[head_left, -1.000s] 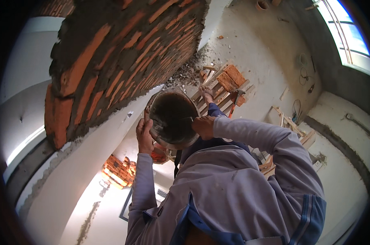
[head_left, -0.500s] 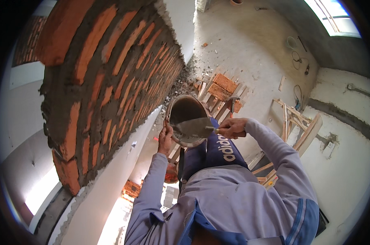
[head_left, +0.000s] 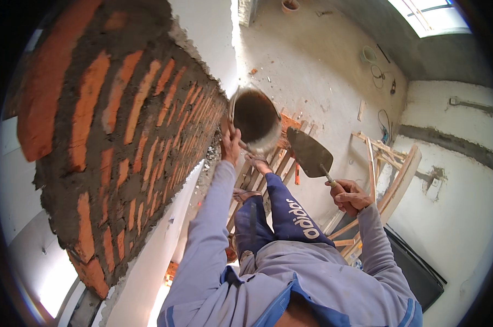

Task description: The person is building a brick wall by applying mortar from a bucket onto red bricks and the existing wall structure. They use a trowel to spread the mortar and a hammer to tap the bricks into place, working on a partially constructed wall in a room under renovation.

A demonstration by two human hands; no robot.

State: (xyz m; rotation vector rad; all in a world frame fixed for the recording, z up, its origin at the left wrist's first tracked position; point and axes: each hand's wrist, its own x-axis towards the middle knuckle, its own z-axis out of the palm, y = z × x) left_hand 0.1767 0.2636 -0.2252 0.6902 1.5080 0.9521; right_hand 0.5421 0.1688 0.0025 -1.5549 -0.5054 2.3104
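My left hand (head_left: 231, 144) grips the near left rim of a round bucket (head_left: 255, 113), its fingers over the edge. Tilted, the bucket shows a dark inside, with grey mortar smeared along its near lip; how much it holds I cannot tell. In my right hand (head_left: 351, 197) is the handle of a trowel (head_left: 313, 156), held out to the right of the bucket. The trowel's broad blade is grey with mortar residue and points up and left. Close on the left rises a wall of orange bricks with grey mortar joints (head_left: 140, 131).
My feet stand on wooden slats (head_left: 279, 166), with bricks (head_left: 290, 122) beyond them. To the right leans a wooden frame (head_left: 401, 182). Rubble (head_left: 203, 182) lies along the wall's foot. Farther off are a small bucket (head_left: 290, 6) and a cable (head_left: 385, 122).
The bucket and my left hand have moved farther away, toward the wall's far end. My right hand has drawn the trowel out of the bucket, to the right and nearer me.
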